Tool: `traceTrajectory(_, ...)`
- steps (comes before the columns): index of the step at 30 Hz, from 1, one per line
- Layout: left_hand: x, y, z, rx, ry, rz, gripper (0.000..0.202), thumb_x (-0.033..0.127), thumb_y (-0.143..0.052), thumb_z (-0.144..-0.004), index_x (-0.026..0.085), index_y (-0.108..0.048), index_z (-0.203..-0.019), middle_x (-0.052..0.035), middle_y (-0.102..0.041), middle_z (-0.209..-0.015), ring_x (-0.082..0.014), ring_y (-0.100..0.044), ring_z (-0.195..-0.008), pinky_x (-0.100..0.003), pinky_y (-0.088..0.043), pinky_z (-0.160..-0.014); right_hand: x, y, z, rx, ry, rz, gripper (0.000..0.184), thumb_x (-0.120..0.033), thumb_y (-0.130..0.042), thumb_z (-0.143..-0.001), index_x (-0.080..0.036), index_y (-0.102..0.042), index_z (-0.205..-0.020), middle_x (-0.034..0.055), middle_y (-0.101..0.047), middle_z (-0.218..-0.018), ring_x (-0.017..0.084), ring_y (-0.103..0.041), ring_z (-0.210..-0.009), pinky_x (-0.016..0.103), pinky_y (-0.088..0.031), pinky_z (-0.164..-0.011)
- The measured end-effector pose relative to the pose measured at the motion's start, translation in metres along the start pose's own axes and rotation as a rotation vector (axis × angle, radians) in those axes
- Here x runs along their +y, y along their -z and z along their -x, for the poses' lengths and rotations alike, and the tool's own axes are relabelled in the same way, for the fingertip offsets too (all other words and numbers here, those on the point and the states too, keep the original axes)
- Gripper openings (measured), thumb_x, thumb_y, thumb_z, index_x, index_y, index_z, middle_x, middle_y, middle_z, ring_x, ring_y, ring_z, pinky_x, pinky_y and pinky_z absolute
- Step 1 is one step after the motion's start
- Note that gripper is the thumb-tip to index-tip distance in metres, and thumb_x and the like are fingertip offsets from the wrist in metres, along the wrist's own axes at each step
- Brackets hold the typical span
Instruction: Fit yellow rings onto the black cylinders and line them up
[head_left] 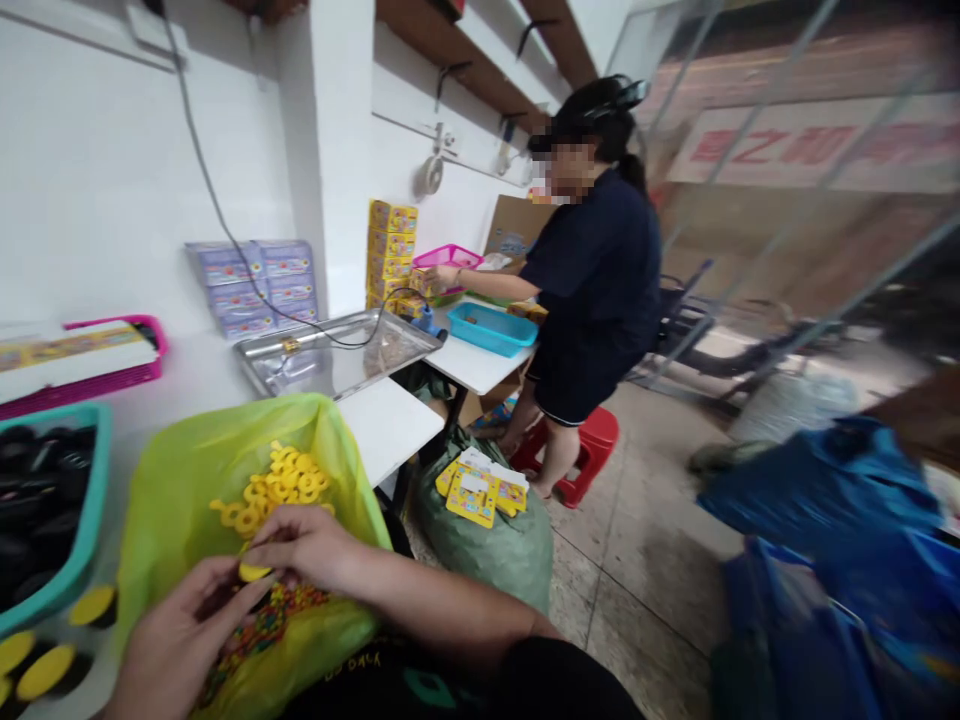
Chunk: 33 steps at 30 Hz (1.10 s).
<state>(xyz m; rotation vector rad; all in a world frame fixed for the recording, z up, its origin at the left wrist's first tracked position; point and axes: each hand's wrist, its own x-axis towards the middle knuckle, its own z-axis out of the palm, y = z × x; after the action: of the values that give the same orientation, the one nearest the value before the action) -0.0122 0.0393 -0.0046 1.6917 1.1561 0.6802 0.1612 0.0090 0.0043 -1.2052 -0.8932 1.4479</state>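
Observation:
Over a bag-lined basket, my left hand (172,630) and my right hand (315,548) meet, fingers closed around a small round piece with a yellow top (255,572). Its lower part is mostly hidden by my fingers. The yellow-green plastic bag (161,480) under them contains yellow ring-shaped pieces (289,475) with small tabs. Below my hands lie many tiny multicoloured beads or pellets (259,640). Left of the bag, several black pieces with yellow round tops (94,606) rest on the table.
A teal basket (101,490) of black parts stands at left. Behind are a metal tray (345,375), purple boxes (259,285) and stacked yellow boxes (391,245). A co-worker (600,260) stands by a blue basket (491,330). Yellow cartons (480,490) top a green sack (487,555).

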Motion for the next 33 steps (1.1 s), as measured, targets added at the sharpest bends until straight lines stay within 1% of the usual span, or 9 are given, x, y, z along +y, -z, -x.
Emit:
traceTrajectory(3, 0.009, -0.004, 0.003, -0.044, 0.013, 0.089, 0.053, 0.067, -0.078, -0.063, 0.02, -0.072, -0.089, -0.0031, -0.073, -0.079, -0.0268, -0.07, -0.077, -0.03, -0.057, -0.062, 0.003, -0.004, 0.005, 0.049, 0.079, -0.002, 0.047, -0.055, -0.09, -0.054, -0.019, -0.064, -0.07, -0.0079, -0.056, -0.055, 0.007, -0.042, -0.048, 0.022, -0.032, -0.049)
traceTrajectory(7, 0.006, -0.009, 0.009, 0.05, -0.077, 0.079, 0.038, 0.053, -0.08, -0.07, 0.019, -0.072, -0.087, -0.0016, -0.071, -0.077, -0.0214, -0.066, -0.073, -0.028, -0.053, -0.067, 0.0, -0.007, 0.011, 0.116, 0.138, -0.02, 0.042, -0.047, -0.09, -0.053, -0.018, -0.062, -0.067, -0.0058, -0.059, -0.063, 0.009, -0.049, -0.058, 0.024, -0.039, -0.06)
traceTrajectory(13, 0.016, -0.017, 0.019, 0.067, -0.099, 0.203, 0.028, 0.041, -0.078, -0.077, 0.019, -0.069, -0.091, -0.0012, -0.07, -0.076, -0.0183, -0.064, -0.07, -0.028, -0.052, -0.068, 0.0, -0.009, 0.019, -0.017, -0.056, -0.042, 0.026, -0.044, -0.071, -0.072, -0.02, -0.063, -0.079, -0.0044, -0.061, -0.059, 0.014, -0.059, -0.052, 0.023, -0.033, -0.046)
traceTrajectory(17, 0.019, -0.019, 0.018, 0.17, -0.192, 0.159, 0.024, 0.037, -0.077, -0.078, 0.018, -0.068, -0.09, -0.0016, -0.065, -0.08, -0.016, -0.061, -0.073, -0.026, -0.05, -0.067, 0.0, -0.008, 0.019, 0.065, 0.021, -0.121, 0.025, -0.04, -0.074, -0.069, -0.02, -0.062, -0.077, -0.0046, -0.061, -0.059, 0.013, -0.057, -0.05, 0.023, -0.035, -0.046)
traceTrajectory(19, 0.018, -0.018, 0.016, 0.172, -0.181, 0.172, 0.028, 0.041, -0.075, -0.081, 0.018, -0.065, -0.093, -0.0012, -0.064, -0.081, -0.0145, -0.06, -0.07, -0.025, -0.049, -0.063, 0.0, -0.006, 0.017, 0.103, 0.066, -0.128, 0.027, -0.042, -0.077, -0.069, -0.02, -0.062, -0.077, -0.0044, -0.061, -0.062, 0.012, -0.057, -0.051, 0.023, -0.037, -0.048)
traceTrajectory(23, 0.022, -0.018, 0.017, -0.044, 0.035, 0.391, 0.044, 0.064, -0.056, -0.091, 0.02, -0.052, -0.093, 0.0017, -0.061, -0.071, -0.0112, -0.055, -0.047, -0.021, -0.037, -0.04, 0.001, -0.006, 0.016, 0.098, 0.129, -0.043, 0.028, -0.043, -0.076, -0.074, -0.02, -0.063, -0.08, -0.0029, -0.062, -0.068, 0.013, -0.058, -0.055, 0.025, -0.04, -0.052)
traceTrajectory(25, 0.025, -0.02, 0.018, -0.086, 0.088, 0.466, 0.05, 0.071, -0.054, -0.089, 0.021, -0.048, -0.091, 0.0035, -0.058, -0.067, -0.0103, -0.051, -0.041, -0.02, -0.031, -0.036, 0.002, -0.008, 0.018, 0.093, 0.145, -0.018, 0.027, -0.043, -0.075, -0.076, -0.02, -0.062, -0.079, -0.0033, -0.06, -0.067, 0.013, -0.057, -0.056, 0.026, -0.041, -0.054)
traceTrajectory(29, 0.029, -0.028, 0.024, -0.014, 0.094, 0.529, 0.049, 0.069, -0.059, -0.088, 0.022, -0.048, -0.088, 0.0062, -0.053, -0.06, -0.0085, -0.046, -0.041, -0.019, -0.028, -0.036, 0.004, -0.014, 0.023, 0.08, 0.119, -0.117, 0.026, -0.042, -0.076, -0.076, -0.021, -0.061, -0.075, -0.0031, -0.058, -0.065, 0.014, -0.054, -0.055, 0.027, -0.042, -0.054)
traceTrajectory(33, 0.029, -0.038, 0.031, 0.113, 0.005, 0.589, 0.043, 0.062, -0.062, -0.089, 0.021, -0.05, -0.085, 0.0076, -0.046, -0.058, -0.007, -0.039, -0.045, -0.02, -0.031, -0.043, 0.001, -0.019, 0.025, 0.105, 0.077, -0.281, 0.026, -0.036, -0.083, -0.063, -0.021, -0.066, -0.074, -0.0028, -0.06, -0.068, 0.013, -0.053, -0.054, 0.027, -0.043, -0.051)
